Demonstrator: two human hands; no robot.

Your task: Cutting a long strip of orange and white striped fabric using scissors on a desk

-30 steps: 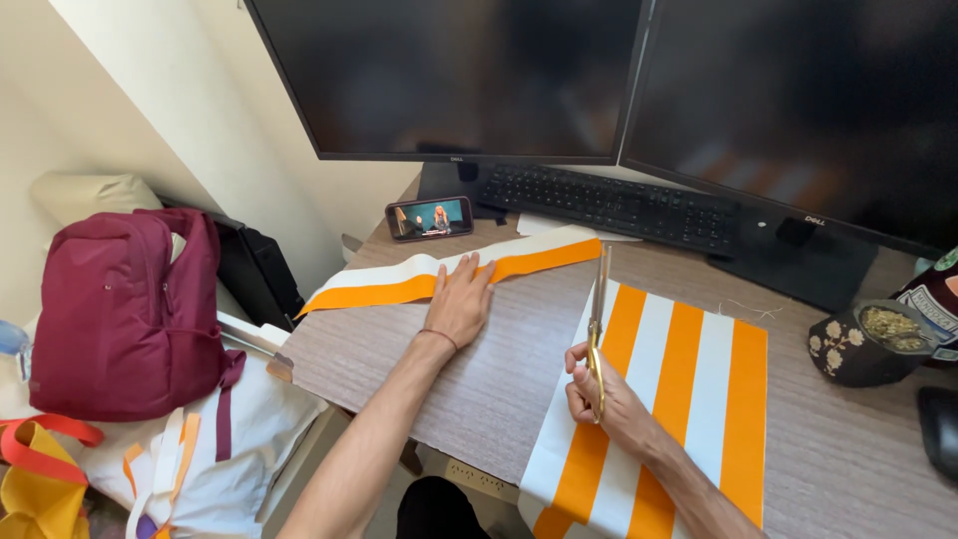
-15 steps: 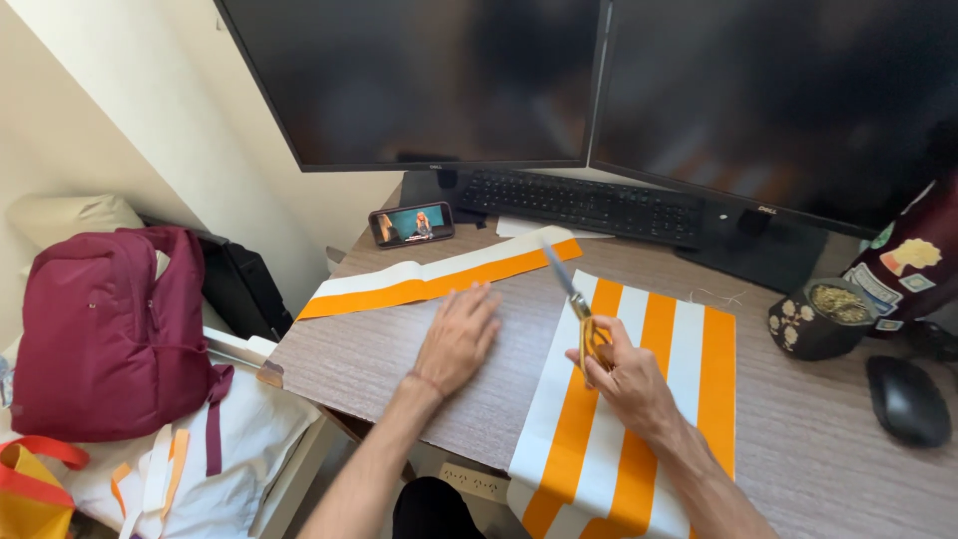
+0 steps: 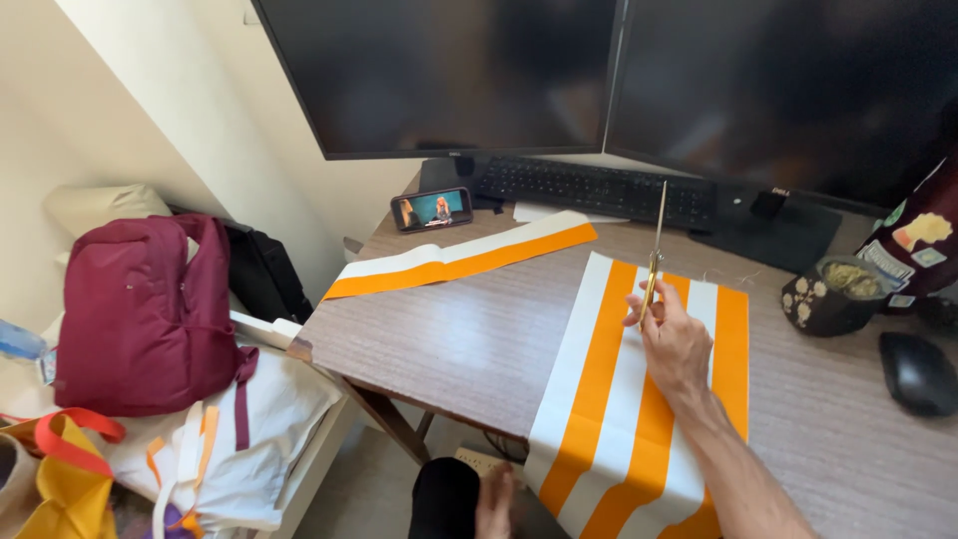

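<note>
My right hand (image 3: pixel 674 339) grips gold-handled scissors (image 3: pixel 657 250), whose closed blades point up and away toward the keyboard. The hand hovers over a large orange-and-white striped cloth (image 3: pixel 609 399) that lies on the wooden desk (image 3: pixel 449 339) and hangs over its front edge. A narrow cut strip of the same cloth (image 3: pixel 459 262) lies apart at the desk's far left. My left hand (image 3: pixel 494 504) is low at the bottom edge, resting by my dark-trousered knee, off the desk and holding nothing.
Two dark monitors (image 3: pixel 449 70) and a black keyboard (image 3: pixel 589 187) line the back. A phone (image 3: pixel 431 209) leans at back left. A dark pawprint cup (image 3: pixel 833 294) and black mouse (image 3: pixel 916 371) sit right. A maroon backpack (image 3: pixel 150 309) and cloth bags lie left of the desk.
My left hand has left the desk and dropped to my knee. My right hand has turned the scissors from slanting left to pointing straight away, raised above the cloth.
</note>
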